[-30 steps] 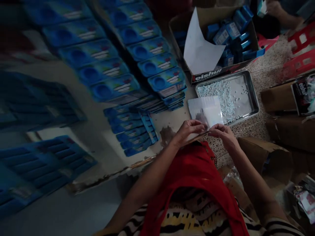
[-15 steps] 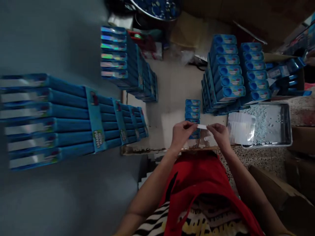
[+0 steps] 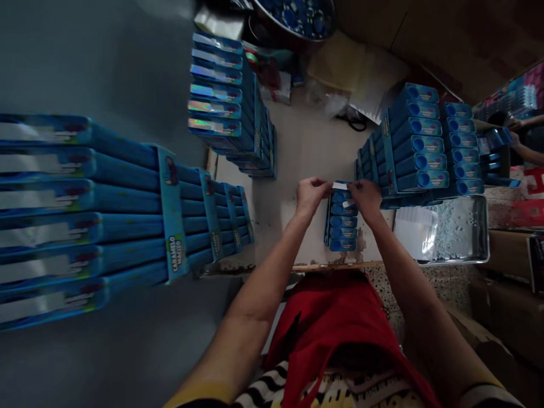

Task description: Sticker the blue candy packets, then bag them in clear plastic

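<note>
Between my left hand (image 3: 312, 195) and my right hand (image 3: 365, 197) a small white strip (image 3: 339, 186) is stretched, each hand pinching one end. It lies over the far end of a short row of blue boxes (image 3: 343, 233) on the table. A second white piece (image 3: 349, 203) hangs by the fingers of my right hand; whether it is attached there I cannot tell. To the right, close to my right hand, stand tall stacks of blue boxes (image 3: 425, 143) with round dark-blue spots on their ends.
More stacked blue boxes rise at the left (image 3: 127, 204) and back left (image 3: 216, 90). A metal tray (image 3: 484, 226) with small pale pellets and clear plastic sleeves (image 3: 414, 229) stands at the right. Behind are a basin (image 3: 297, 34) and scissors (image 3: 355, 122). Another person's arm (image 3: 529, 150) shows far right.
Both hands have moved away from me with the white strip, from the near part of the box row to its far end. The camera view has shifted too.
</note>
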`<state>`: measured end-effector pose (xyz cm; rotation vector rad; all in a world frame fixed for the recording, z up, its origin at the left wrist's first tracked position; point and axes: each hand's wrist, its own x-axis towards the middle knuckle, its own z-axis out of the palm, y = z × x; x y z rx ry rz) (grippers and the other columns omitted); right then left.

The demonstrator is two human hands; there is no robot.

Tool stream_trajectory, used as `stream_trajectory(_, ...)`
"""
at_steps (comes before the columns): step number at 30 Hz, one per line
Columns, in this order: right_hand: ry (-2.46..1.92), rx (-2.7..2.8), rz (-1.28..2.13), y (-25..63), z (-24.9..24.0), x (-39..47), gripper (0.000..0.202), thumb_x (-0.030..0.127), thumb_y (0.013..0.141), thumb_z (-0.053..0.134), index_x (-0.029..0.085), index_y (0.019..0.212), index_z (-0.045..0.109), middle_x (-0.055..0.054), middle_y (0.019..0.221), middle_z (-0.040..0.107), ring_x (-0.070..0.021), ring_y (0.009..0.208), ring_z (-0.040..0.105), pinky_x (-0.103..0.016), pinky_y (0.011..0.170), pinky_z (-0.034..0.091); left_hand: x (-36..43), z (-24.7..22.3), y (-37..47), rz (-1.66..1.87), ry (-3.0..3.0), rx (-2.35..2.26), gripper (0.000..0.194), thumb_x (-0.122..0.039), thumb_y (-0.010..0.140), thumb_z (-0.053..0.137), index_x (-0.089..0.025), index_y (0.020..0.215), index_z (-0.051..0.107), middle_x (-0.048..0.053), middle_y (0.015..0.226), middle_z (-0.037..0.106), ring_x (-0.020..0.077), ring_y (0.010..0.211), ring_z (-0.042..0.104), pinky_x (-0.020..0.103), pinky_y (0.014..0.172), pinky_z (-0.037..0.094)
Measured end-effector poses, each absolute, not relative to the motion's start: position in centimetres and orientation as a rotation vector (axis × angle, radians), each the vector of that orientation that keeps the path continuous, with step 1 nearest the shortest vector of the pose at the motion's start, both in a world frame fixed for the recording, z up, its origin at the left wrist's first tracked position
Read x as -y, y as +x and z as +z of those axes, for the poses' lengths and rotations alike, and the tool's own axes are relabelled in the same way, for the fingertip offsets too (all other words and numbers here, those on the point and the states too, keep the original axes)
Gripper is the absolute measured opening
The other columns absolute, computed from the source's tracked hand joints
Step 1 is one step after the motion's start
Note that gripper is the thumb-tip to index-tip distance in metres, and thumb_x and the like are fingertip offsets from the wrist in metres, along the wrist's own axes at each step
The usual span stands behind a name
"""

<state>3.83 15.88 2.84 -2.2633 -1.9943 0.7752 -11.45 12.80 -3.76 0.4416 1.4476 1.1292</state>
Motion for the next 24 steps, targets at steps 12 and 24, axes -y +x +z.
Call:
stream_trajectory(12, -2.283, 1.990, 0.722, 3.7, 2.1, -15.9, 0.028, 0.041, 0.098, 0.060, 0.022, 0.102, 0.081, -0.007, 0.103, 0.081, -0.0252, 0.097, 0.071, -0.034, 0.084, 0.048, -12.7, -4.1, -11.8, 1.118, 0.409, -1.400, 0.024, -0.030, 0.068, 0.084, -0.014, 0.080, 0.070, 0.004, 0.072, 0.073, 0.0171, 0.069, 0.072, 0.030, 0.073, 0.061)
stream_trajectory(24, -2.377, 1.926, 0.670, 4.0, 0.9, -16.6, 0.033, 0.048, 0.092, 0.069, 0.020, 0.110, 0.072, -0.010, 0.103, 0.077, -0.0287, 0.103, 0.070, -0.035, 0.087, 0.050, -12.8, -5.8, -11.7, 1.037, 0.309, -1.342, 0.028, -0.034, 0.062, 0.084, -0.015, 0.077, 0.071, 0.006, 0.073, 0.074, 0.0195, 0.072, 0.073, 0.031, 0.073, 0.060)
